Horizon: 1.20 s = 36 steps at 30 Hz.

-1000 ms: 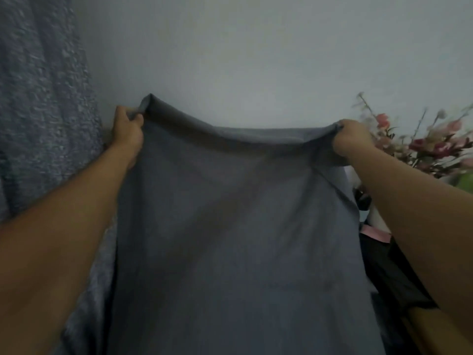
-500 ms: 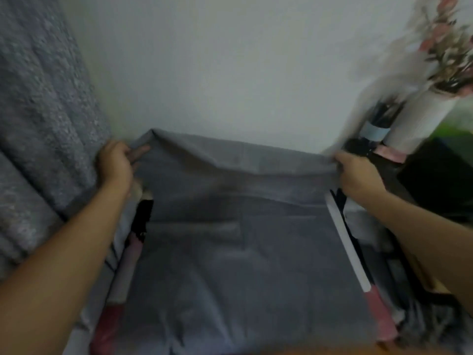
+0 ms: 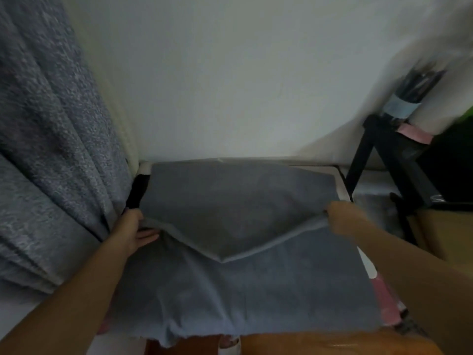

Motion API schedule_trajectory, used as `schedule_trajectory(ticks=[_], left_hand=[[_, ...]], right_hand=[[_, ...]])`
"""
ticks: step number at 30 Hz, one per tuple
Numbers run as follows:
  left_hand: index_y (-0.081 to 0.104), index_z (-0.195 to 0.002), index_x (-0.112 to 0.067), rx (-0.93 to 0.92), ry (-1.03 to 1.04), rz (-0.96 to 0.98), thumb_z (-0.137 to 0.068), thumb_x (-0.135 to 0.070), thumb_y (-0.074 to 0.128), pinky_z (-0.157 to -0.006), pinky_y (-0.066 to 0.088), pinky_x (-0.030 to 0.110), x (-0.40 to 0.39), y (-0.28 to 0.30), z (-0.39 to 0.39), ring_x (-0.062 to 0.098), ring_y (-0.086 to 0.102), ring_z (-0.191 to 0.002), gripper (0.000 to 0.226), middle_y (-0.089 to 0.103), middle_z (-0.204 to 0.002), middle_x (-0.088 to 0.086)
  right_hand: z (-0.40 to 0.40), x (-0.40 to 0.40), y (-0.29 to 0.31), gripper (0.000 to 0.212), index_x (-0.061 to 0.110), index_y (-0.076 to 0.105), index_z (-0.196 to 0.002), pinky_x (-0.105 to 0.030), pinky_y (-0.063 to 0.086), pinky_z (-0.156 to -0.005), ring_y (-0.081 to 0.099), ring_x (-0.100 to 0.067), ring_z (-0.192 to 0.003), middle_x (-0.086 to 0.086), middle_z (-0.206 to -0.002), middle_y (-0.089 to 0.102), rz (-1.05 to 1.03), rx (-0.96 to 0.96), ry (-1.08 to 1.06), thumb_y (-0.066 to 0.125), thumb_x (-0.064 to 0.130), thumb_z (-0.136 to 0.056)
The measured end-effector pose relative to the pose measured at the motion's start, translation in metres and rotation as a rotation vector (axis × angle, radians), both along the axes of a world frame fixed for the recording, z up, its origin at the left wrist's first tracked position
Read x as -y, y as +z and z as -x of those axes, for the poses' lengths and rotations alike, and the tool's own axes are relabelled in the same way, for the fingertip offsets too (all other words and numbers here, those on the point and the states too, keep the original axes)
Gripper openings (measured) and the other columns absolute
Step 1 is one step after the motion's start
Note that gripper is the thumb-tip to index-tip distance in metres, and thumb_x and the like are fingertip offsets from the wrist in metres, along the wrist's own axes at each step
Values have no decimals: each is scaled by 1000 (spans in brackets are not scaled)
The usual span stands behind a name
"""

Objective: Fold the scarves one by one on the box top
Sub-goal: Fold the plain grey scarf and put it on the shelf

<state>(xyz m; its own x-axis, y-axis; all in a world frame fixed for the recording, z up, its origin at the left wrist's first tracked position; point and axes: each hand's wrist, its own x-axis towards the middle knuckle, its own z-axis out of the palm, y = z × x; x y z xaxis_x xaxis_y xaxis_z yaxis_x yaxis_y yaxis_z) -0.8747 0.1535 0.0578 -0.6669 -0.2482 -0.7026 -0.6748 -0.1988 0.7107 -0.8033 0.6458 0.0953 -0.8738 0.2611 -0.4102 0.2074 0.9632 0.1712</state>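
As the fold goes: both hands draw the scarf (image 3: pixel 243 226) edge toward the near hem.
Left hand (image 3: pixel 130 233): fingers pinching one corner.
Right hand (image 3: pixel 344 217): fingers clamped on the other.
Next: lay the edges flush on the box top (image 3: pixel 341 183).

Curtain (image 3: pixel 51 149) hard left, black stand (image 3: pixel 399 160) right.

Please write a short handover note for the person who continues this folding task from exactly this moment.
Left hand: grips the left corner of the plain grey cloth scarf.
Right hand: grips its right corner.
Scarf lies spread over the white box top; its far edge is being brought toward the near side and sags in the middle.
Done: scarf laid out, first fold started.
Left: lay the edge down flat, finish the folds. No other scarves are visible.
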Motion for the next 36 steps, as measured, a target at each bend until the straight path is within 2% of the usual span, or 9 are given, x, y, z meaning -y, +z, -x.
schedule_trajectory(ticks=[5, 9, 11, 14, 19, 23, 30, 33, 36], left_hand=[[57, -107, -8, -277, 236, -33, -95, -12, 37, -66, 56, 33, -2, 36, 41, 26, 66, -91, 24, 60, -121, 19], [60, -111, -9, -331, 304, 53, -92, -16, 42, -49, 54, 23, 0, 47, 29, 23, 65, -73, 27, 63, -104, 14], [58, -100, -10, -301, 259, 149, -95, -14, 41, -42, 46, 17, 4, 34, 0, 17, 55, -64, 19, 58, -91, 9], [55, -101, -9, -320, 107, 343, -99, -15, 41, -58, 47, 22, 23, 2, -50, 11, 51, -68, 15, 55, -89, 8], [52, -66, -10, -286, -120, 813, -81, -30, 45, -66, 46, 49, 45, -33, -69, 33, 53, -69, 26, 57, -73, 16], [56, -80, -2, -396, -247, 698, -96, -11, 58, -73, 39, 38, 15, -17, -19, 27, 53, -82, 19, 58, -82, 15], [66, -108, 1, -206, -341, 1168, -90, -12, 56, -92, 50, 52, -1, -6, 134, 48, 61, -107, 24, 64, -115, 31], [58, -118, 0, -161, -555, 1410, -89, -24, 60, -94, 51, 56, -22, -16, 158, 50, 58, -112, 37, 59, -121, 31], [48, -142, -6, -411, -955, 1315, -93, -32, 65, -109, 42, 49, -59, -34, 171, 43, 48, -130, 58, 50, -142, 24]], right_hand=[[35, -19, 40, 38, 15, 63, -124, -44, 54, -76, 64, -41, -93, -22, -103, 68, 116, -511, -171, 48, 1, -92], [2, -19, 47, 35, 11, 68, -115, -46, 56, -70, 65, -39, -86, -18, -97, 70, 144, -777, -66, 59, -5, -85], [-36, -24, 26, 25, 9, 70, -99, -46, 56, -64, 65, -37, -75, -15, -84, 69, 74, -712, 34, 65, -5, -79], [-94, -36, -15, 24, 9, 74, -90, -43, 54, -56, 64, -36, -63, -12, -71, 66, 62, -579, 222, 70, 1, -69], [-118, -46, -48, 28, 25, 73, -105, -39, 56, -77, 69, -29, -89, -7, -97, 72, 156, -136, 175, 65, 15, -80], [-50, -51, -31, 27, 25, 68, -119, -35, 51, -89, 62, -26, -101, -10, -110, 65, 170, 18, 115, 58, 21, -94], [111, -63, -8, 23, 7, 63, -113, -38, 52, -91, 60, -33, -105, -16, -117, 64, -30, 44, 43, 48, 14, -96], [146, -61, -29, 40, 10, 48, -136, -45, 46, -101, 47, -40, -123, -20, -138, 49, 8, -43, 69, 52, 22, -99], [162, -49, -55, 69, 19, 28, -155, -43, 37, -112, 35, -34, -140, -11, -157, 32, 87, -6, 198, 59, 40, -96]])
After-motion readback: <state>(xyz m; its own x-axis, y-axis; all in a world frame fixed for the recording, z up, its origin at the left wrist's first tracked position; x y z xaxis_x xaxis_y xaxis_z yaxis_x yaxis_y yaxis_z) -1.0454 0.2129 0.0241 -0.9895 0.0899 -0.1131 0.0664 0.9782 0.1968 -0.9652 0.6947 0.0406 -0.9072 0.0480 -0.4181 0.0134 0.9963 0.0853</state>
